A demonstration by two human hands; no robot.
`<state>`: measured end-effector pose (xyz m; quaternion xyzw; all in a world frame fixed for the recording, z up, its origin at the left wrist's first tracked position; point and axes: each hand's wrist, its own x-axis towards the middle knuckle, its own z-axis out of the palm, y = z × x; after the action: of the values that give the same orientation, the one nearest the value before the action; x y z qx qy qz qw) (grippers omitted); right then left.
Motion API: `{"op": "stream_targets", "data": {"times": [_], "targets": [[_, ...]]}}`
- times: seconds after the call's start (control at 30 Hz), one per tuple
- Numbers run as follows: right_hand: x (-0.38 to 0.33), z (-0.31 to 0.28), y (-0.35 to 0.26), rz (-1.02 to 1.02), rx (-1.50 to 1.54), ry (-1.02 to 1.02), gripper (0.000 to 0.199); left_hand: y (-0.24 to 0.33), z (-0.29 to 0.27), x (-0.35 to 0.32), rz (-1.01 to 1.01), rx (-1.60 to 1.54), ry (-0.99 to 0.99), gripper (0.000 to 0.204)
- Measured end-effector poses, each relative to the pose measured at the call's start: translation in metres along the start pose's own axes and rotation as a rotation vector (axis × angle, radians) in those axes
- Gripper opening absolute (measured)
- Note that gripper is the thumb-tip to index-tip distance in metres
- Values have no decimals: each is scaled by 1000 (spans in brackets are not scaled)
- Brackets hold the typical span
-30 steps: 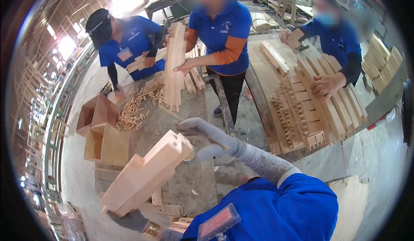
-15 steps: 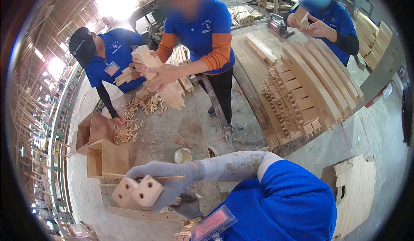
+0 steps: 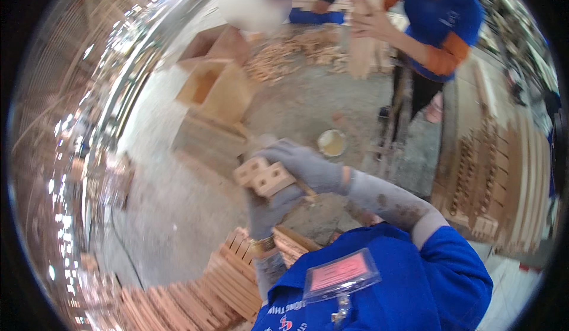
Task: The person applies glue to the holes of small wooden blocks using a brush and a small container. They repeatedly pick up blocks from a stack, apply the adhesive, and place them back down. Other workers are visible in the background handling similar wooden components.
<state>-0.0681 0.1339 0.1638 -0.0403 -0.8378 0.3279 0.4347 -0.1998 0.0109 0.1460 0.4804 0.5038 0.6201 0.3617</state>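
Note:
My right hand (image 3: 305, 165), in a grey glove, is closed over two pale wooden pieces (image 3: 272, 178) held side by side, with drilled holes in their end faces. A thin stick (image 3: 307, 191) pokes out under the same hand. Just below, my left hand (image 3: 269, 211), gloved too, is closed round the pieces from beneath; its fingers are partly hidden and blurred. A round tub (image 3: 332, 142) with pale yellowish contents stands beyond my right hand.
Two open wooden boxes (image 3: 216, 91) stand at the far left beside a heap of small dowels (image 3: 296, 49). A co-worker (image 3: 435, 29) holds wooden boards across from me. Stacked slats (image 3: 195, 292) lie at lower left, curved wooden parts (image 3: 510, 183) at right.
My view has swung left and down, so slat stacks now show at lower left. The left hand has come up against the drilled pieces, which the right hand still holds.

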Motion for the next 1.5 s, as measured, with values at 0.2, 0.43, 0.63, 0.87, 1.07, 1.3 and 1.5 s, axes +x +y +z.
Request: {"op": "stream_targets", "data": {"times": [0.2,0.43,0.63,0.87,1.07,1.3,1.5], "targets": [[11,-22,-12,14,-71,-111,72,2,0,13,-333,-874,-114,59],[28,-46,-20,112,-242,-237,70,-21,5,14,-112,-377,108,60],[-38,-91,35,409,280,139,43,-4,5,5,51,92,355,51],[-126,-60,97,764,-160,124,26,-21,5,-4,15,118,413,51],[-124,-25,118,822,-360,-192,24,-35,7,-8,-16,-47,588,54],[-123,-8,122,669,-430,66,22,-23,28,14,54,127,464,68],[-133,-14,118,871,-151,290,30,-25,39,21,40,139,431,69]]}}
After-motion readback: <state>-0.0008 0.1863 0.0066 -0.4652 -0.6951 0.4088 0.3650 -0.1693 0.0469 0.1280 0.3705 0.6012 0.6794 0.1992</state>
